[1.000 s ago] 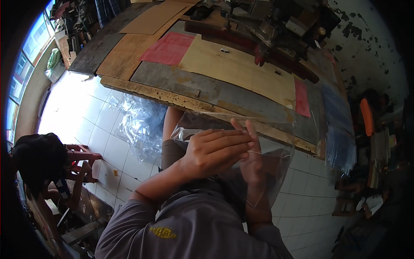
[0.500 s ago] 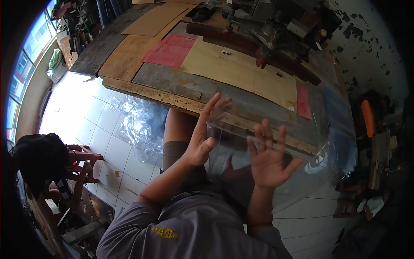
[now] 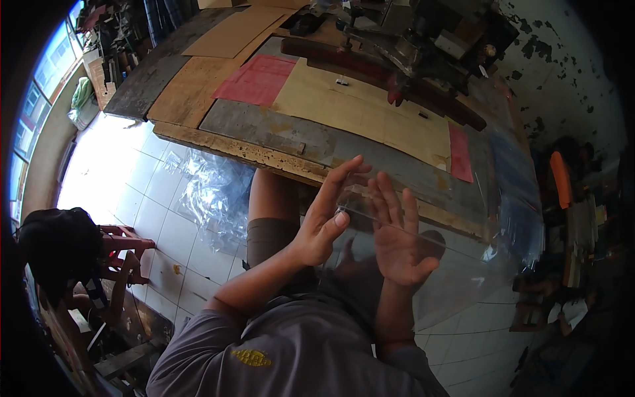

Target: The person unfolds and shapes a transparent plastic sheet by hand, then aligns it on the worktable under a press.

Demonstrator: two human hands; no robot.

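Note:
A clear plastic sheet or bag (image 3: pixel 456 278) spreads over my lap, below the table's front edge. At its upper left corner my left hand (image 3: pixel 324 228) has its thumb against the film, with the fingers curved above; the corner looks pinched there. My right hand (image 3: pixel 397 241) has its palm up and its fingers apart, and lies behind or inside the film, whose upper edge crosses it. Whether the film is one layer or two cannot be made out.
The worktable (image 3: pixel 258 149) bears a cream sheet (image 3: pixel 364 109) between red pieces, cardboard (image 3: pixel 231 33) and a dark metal machine (image 3: pixel 403 49). Crumpled plastic (image 3: pixel 211 198) is on the floor. Stacked clear plastic (image 3: pixel 519 198) hangs at the right. Another person (image 3: pixel 59 245) is at the left.
Over the last second my hands went from overlapping to apart, then came a little closer together. The film has swung out to the right, and its upper left corner is now at my left thumb.

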